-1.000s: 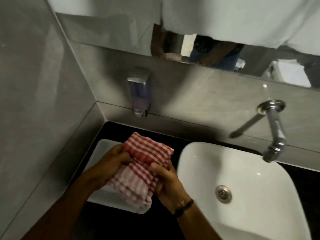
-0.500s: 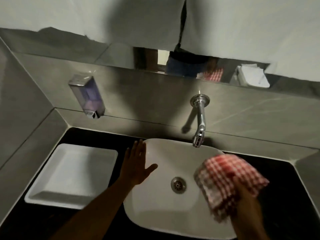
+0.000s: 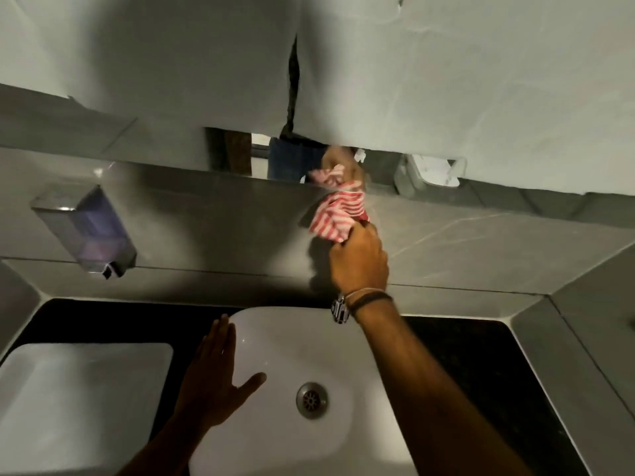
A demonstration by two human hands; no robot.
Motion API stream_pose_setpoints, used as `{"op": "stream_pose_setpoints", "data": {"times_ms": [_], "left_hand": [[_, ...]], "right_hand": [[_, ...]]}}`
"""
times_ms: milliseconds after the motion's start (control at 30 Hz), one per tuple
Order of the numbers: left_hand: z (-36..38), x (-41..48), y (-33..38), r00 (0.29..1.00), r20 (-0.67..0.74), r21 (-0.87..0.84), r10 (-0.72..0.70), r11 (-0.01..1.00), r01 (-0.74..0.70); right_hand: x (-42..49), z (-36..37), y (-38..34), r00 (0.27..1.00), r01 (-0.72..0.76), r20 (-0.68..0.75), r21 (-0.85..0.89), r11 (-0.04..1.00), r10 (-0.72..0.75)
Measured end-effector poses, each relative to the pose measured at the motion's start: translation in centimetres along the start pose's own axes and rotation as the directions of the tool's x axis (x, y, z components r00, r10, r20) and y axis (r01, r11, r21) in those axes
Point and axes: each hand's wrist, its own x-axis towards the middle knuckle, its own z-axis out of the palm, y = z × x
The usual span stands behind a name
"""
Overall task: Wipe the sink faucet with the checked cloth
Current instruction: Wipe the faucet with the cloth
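Note:
My right hand (image 3: pixel 359 261) is raised to the grey wall above the white sink (image 3: pixel 275 338) and grips the red-and-white checked cloth (image 3: pixel 338 213). The cloth is bunched against the wall where the chrome faucet is mounted. Hand and cloth hide the faucet almost wholly. My left hand (image 3: pixel 214 383) lies flat with fingers spread on the sink's left rim and holds nothing. The round metal drain (image 3: pixel 311 400) shows in the basin.
A clear soap dispenser (image 3: pixel 84 231) hangs on the wall at the left. A white square tray (image 3: pixel 79 407) lies on the black counter (image 3: pixel 481 355) left of the sink. A mirror strip above the tiles reflects the cloth and hand.
My right hand has carried the cloth from over the basin up to the faucet on the wall, covering it. My left hand has stayed on the sink's left rim.

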Motion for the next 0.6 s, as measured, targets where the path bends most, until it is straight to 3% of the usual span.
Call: {"op": "stream_pose_setpoints", "data": {"times_ms": [167, 300, 433, 500, 533, 567, 600], "left_hand": [[0.4, 0.2, -0.3, 1.0, -0.016, -0.055, 0.013, 0.998, -0.014], [0.0, 0.4, -0.1, 1.0, 0.003, -0.115, 0.009, 0.993, -0.008], [-0.5, 0.1, 0.3, 1.0, -0.001, -0.138, -0.003, 0.99, 0.003], [-0.6, 0.2, 0.2, 1.0, -0.006, -0.15, 0.0, 0.989, -0.001], [-0.6, 0.2, 0.2, 1.0, -0.005, -0.153, 0.007, 0.988, -0.008], [-0.5, 0.2, 0.2, 1.0, -0.003, -0.151, 0.01, 0.989, -0.01], [-0.4, 0.4, 0.2, 1.0, 0.0, -0.146, 0.007, 0.989, -0.007]], "right_hand": [[-0.8, 2.4, -0.8, 0.982, 0.181, 0.134, -0.448, 0.876, -0.135], [1.2, 1.5, -2.2, 0.998, -0.008, 0.06, -0.307, 0.952, 0.028], [1.4, 2.4, -3.2, 0.983, 0.075, 0.183, -0.445, 0.892, 0.009], [2.5, 1.8, -2.6, 0.983, -0.005, 0.173, -0.287, 0.958, 0.057], [3.5, 1.2, -1.8, 0.977, -0.101, 0.176, -0.096, 0.99, 0.117], [4.6, 0.5, -0.7, 0.96, -0.221, 0.206, 0.153, 0.963, 0.187], [5.4, 0.1, 0.6, 0.918, -0.368, 0.305, 0.421, 0.829, 0.252]]}}
